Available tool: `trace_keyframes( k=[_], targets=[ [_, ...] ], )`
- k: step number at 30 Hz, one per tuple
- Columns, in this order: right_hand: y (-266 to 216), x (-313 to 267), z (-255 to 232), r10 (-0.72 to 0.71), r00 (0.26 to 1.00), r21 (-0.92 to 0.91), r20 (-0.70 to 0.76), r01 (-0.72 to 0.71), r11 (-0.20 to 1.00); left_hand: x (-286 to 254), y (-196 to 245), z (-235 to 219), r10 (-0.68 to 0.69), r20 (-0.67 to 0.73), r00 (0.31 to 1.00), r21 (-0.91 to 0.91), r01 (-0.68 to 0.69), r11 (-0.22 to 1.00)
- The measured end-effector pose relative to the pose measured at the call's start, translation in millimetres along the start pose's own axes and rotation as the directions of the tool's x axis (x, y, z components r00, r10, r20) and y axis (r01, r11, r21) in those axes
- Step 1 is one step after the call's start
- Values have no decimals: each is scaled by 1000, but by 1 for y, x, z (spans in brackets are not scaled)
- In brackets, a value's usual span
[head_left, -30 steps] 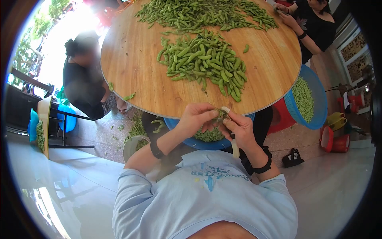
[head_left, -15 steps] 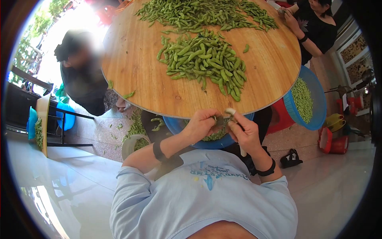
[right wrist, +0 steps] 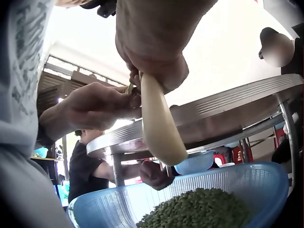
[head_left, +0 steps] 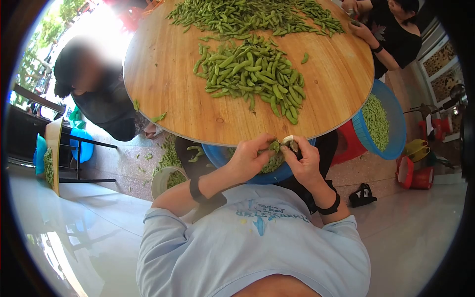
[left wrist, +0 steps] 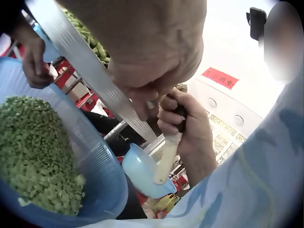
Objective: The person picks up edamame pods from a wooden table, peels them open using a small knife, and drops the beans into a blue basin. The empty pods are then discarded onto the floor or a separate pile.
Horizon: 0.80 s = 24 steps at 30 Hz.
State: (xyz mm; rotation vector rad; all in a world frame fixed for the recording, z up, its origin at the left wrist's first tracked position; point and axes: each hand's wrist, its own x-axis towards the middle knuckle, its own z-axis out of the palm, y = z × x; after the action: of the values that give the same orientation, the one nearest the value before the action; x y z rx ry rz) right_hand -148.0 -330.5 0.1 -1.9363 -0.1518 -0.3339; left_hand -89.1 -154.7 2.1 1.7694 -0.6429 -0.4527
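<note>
My left hand [head_left: 249,159] pinches a green soybean pod [head_left: 274,146] between thumb and fingertips, just off the near table edge. Close beside it, my right hand [head_left: 307,164] grips a tool by its cream handle [right wrist: 161,123], which sticks out below the fist in both wrist views; the working end is hidden among the fingers. Below both hands stands a blue basket [head_left: 213,157] of shelled green beans [left wrist: 38,156]. A heap of whole pods [head_left: 252,74] lies on the round wooden table [head_left: 163,74] in front of me.
A larger pile of pods [head_left: 237,20] covers the table's far side. To the right is another blue basket [head_left: 396,123] of shelled beans. One person [head_left: 99,104] sits at left, another [head_left: 396,39] at far right. A pale bucket [head_left: 161,183] and scattered pods are on the floor.
My hands have drawn slightly apart and turned, and the tool's handle no longer shows below my right hand in the head view. The person at left has leaned further left.
</note>
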Motion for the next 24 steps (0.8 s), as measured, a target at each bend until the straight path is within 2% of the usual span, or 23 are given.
trace_keyframes(
  k=[2, 3, 4, 5, 6, 7, 8, 9, 10, 11, 12, 14, 15, 16, 18, 20, 21, 23, 24],
  targets=[
    [-1, 1, 4, 137, 986, 188, -99, -116, 975, 2, -4, 2, 49, -39, 998, -28, -50, 998],
    [-1, 0, 4, 138, 986, 187, -96, -118, 975, 3, -4, 3, 13, -23, 1000, -255, -18, 967],
    [-1, -1, 3, 206, 975, 271, -80, -178, 946, 3, -3, 3, -18, 0, 1000, -467, 16, 884],
    [0, 0, 2, 268, 962, 353, -58, -231, 907, 0, -2, -3, -17, -6, 1000, -466, 12, 885],
    [2, 1, 0, 261, 964, 356, -54, -225, 907, -5, -1, -17, 57, -53, 997, -262, -69, 962],
    [5, 1, -3, 319, 948, 465, -1, -282, 839, -12, 1, -34, 136, -80, 987, -41, -139, 989],
    [10, 0, -7, 369, 927, 564, 59, -337, 754, -23, 6, -52, 188, -48, 981, 221, -173, 960],
    [14, -2, -11, 348, 935, 547, 71, -328, 770, -37, 14, -71, 229, 0, 973, 465, -203, 862],
    [16, -2, -13, 345, 936, 553, 71, -324, 767, -50, 22, -87, 149, 41, 988, 646, -140, 750],
    [17, -4, -14, 364, 926, 596, 99, -348, 723, -63, 16, -102, 124, 111, 986, 793, -163, 587],
    [17, -5, -14, 382, 915, 635, 129, -372, 677, -75, 19, -112, 121, 113, 986, 796, -162, 584],
    [15, -7, -7, 375, 914, 641, 154, -381, 666, -88, 36, -126, -95, 183, 978, 906, -131, 403],
    [14, -6, -4, 370, 911, 642, 182, -395, 657, -80, 42, -130, -164, 211, 964, 838, -92, 538],
    [13, -4, 0, 362, 914, 641, 183, -390, 661, -67, 42, -132, -159, 204, 966, 840, -90, 535],
    [12, 0, 10, 340, 903, 626, 262, -427, 652, -31, 37, -131, 74, 42, 996, 760, -80, 645],
    [8, 0, 16, 329, 898, 610, 291, -439, 659, 10, 3, -125, 371, -84, 925, 774, -174, 609],
    [4, -1, 18, 330, 895, 599, 299, -446, 665, 28, -14, -124, 377, -91, 922, 770, -174, 613],
    [4, -1, 18, 328, 886, 578, 327, -462, 673, 51, -37, -125, 334, -236, 912, 873, 48, 485],
    [5, -1, 16, 329, 884, 573, 333, -466, 674, 54, -38, -127, 332, -243, 912, 871, 54, 488]
  ],
)
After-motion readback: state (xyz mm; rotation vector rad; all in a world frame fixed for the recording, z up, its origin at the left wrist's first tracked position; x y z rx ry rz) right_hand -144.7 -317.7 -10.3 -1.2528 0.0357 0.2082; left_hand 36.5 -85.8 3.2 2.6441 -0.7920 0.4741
